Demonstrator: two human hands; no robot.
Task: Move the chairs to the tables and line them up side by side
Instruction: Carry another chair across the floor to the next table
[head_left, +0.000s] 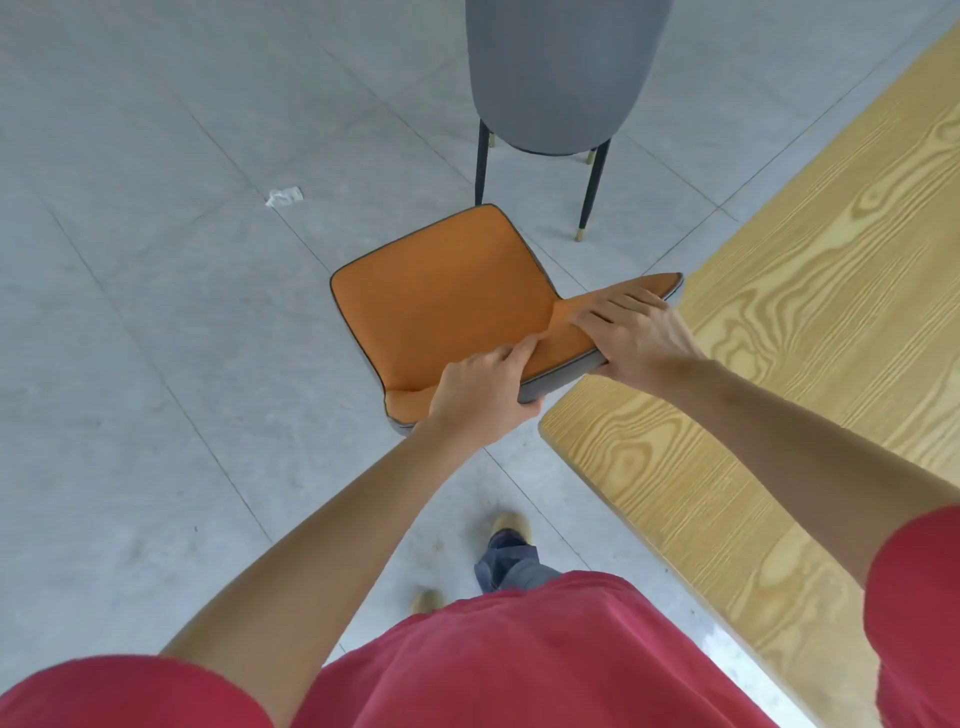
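Observation:
An orange-seated chair (441, 296) with a grey outer shell stands in front of me, its backrest top towards me and close to the corner of the wooden table (779, 364). My left hand (483, 389) grips the top edge of the backrest at its left part. My right hand (639, 332) holds the same edge further right, fingers laid over the orange padding. A second chair (556, 78), seen from its grey back, stands beyond on thin black legs with gold tips, beside the table's long edge.
The light-wood table runs along the right side, its rounded corner near my hands. Grey floor tiles (156, 312) spread out to the left. A crumpled white scrap (284, 196) lies on the floor. My feet (509, 525) are just behind the chair.

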